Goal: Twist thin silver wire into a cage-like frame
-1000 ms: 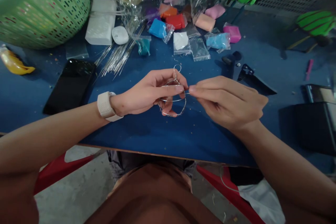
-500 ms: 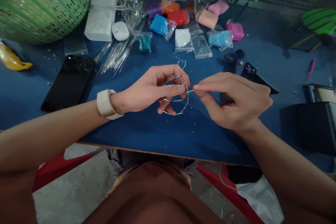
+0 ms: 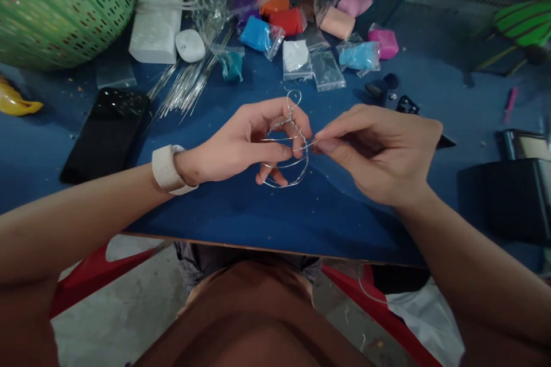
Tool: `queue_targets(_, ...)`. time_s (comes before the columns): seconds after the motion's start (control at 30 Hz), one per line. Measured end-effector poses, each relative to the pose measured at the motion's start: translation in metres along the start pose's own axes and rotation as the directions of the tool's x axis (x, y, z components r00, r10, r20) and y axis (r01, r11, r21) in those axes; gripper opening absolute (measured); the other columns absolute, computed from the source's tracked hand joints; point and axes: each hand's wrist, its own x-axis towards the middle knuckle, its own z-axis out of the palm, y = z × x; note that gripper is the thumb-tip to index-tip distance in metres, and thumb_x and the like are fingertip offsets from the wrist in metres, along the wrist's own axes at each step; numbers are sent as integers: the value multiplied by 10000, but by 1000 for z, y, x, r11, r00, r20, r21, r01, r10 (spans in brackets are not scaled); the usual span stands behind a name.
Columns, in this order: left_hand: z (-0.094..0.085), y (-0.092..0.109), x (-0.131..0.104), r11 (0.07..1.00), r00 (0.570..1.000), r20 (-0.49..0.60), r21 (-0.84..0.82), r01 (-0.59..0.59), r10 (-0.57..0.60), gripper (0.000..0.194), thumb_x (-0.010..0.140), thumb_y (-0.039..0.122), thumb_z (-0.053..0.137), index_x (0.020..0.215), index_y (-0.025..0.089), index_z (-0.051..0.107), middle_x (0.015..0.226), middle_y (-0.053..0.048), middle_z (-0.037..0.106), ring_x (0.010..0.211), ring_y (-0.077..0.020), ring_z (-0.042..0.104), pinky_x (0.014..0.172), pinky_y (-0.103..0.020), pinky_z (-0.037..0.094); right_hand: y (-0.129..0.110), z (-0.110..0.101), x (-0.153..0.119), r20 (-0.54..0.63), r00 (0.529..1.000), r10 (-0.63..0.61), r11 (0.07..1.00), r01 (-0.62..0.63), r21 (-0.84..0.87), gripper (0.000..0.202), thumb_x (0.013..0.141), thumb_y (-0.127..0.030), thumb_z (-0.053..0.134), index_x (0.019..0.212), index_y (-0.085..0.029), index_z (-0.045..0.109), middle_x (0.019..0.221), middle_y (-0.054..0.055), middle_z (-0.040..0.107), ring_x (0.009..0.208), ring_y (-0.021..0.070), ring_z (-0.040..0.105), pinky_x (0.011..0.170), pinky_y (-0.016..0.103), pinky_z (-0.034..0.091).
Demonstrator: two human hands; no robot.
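A twisted silver wire frame (image 3: 306,161) with a small loop at its top is held up over the blue table. My left hand (image 3: 253,140) is closed around its left side, the thumb and fingers gripping the wires. Several strands cross the frame, and part of it is hidden behind my left fingers. My right hand (image 3: 379,152) pinches a thin wire end at the frame's right side between thumb and forefinger. A bundle of straight silver wires (image 3: 185,89) lies beyond my left hand.
Bagged coloured clay (image 3: 258,34) lies along the back. A phone (image 3: 105,135), white box (image 3: 155,23) and green basket (image 3: 64,11) are at left. Behind my right hand is a dark tool (image 3: 407,104), with a black box (image 3: 508,200) farther right.
My right hand has turned and its fingers have shifted on the wire end. My left thumb has drawn back slightly to the left. The view has shifted a little.
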Motion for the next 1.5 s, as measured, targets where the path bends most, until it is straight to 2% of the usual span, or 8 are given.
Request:
queue_targets(0.17, -1, -1, -1, 995, 999, -21, 92, -30, 32, 360, 985, 468, 987, 1153, 219, 790, 1183, -43, 856, 504, -57, 673, 666, -298, 748, -2, 0, 0, 16, 995, 101, 987, -102, 123, 97, 1040, -267, 936, 1022, -360, 916, 914, -13, 867, 789, 211, 810, 758, 418, 701)
queue_targets(0.43, 0, 2, -2, 989, 999, -7, 138, -52, 54, 338, 960, 445, 1013, 1113, 210, 825, 1155, -51, 862, 551, -84, 712, 613, -270, 722, -3, -3, 2, 106, 961, 256, 928, -275, 250, 79, 1005, -334, 981, 971, -329, 911, 859, 0, 813, 733, 206, 777, 704, 416, 686)
queue_targets(0.63, 0, 3, 0, 990, 998, 10, 130, -63, 62, 389, 883, 383, 1080, 1088, 196, 807, 1136, -57, 849, 562, -104, 735, 558, -258, 700, -3, -1, 2, 94, 978, 187, 954, -203, 222, 154, 1020, -169, 913, 1009, -323, 908, 873, -14, 812, 731, 179, 767, 683, 380, 656)
queue_targets(0.77, -3, 0, 2, 985, 993, 54, 132, -109, 102, 344, 916, 293, 1046, 1096, 182, 774, 1107, -33, 825, 565, -76, 733, 504, -183, 650, 5, 4, 3, -14, 1000, -4, 986, 6, 165, 199, 964, -169, 896, 1008, -362, 911, 851, -13, 822, 675, 203, 742, 584, 395, 635)
queue_targets(0.87, -6, -2, 3, 980, 985, 88, 118, -160, 150, 267, 1000, 288, 967, 1095, 168, 748, 1101, -14, 806, 557, -52, 729, 543, -161, 673, 6, 6, 3, -59, 993, -102, 990, 108, 94, 214, 940, -173, 864, 990, -377, 909, 837, -11, 842, 649, 227, 744, 542, 417, 618)
queue_targets(1.03, -6, -5, 5, 970, 983, 64, 160, -181, 173, 261, 1026, 327, 946, 1057, 168, 741, 1079, -13, 787, 563, -55, 731, 533, -160, 655, -1, 2, 3, 14, 979, -203, 962, 202, -184, 262, 972, -107, 813, 1012, -358, 878, 860, -30, 858, 706, 222, 776, 624, 437, 566)
queue_targets(1.2, -5, -8, 6, 972, 979, 54, 118, -204, 199, 249, 1071, 378, 891, 1050, 178, 745, 1038, -5, 790, 519, -45, 696, 526, -169, 652, 2, 3, 5, 8, 934, -356, 916, 351, -195, 245, 934, -40, 779, 972, -267, 862, 830, -23, 861, 653, 179, 766, 563, 351, 523)
queue_targets(1.5, -4, -4, 4, 970, 983, 28, 159, -181, 179, 180, 1078, 324, 869, 1094, 171, 775, 1128, -38, 812, 506, -61, 711, 543, -221, 704, 1, 0, 3, -6, 980, -197, 974, 195, -118, 206, 1004, -133, 836, 1010, -335, 873, 866, -11, 848, 681, 202, 747, 591, 409, 543)
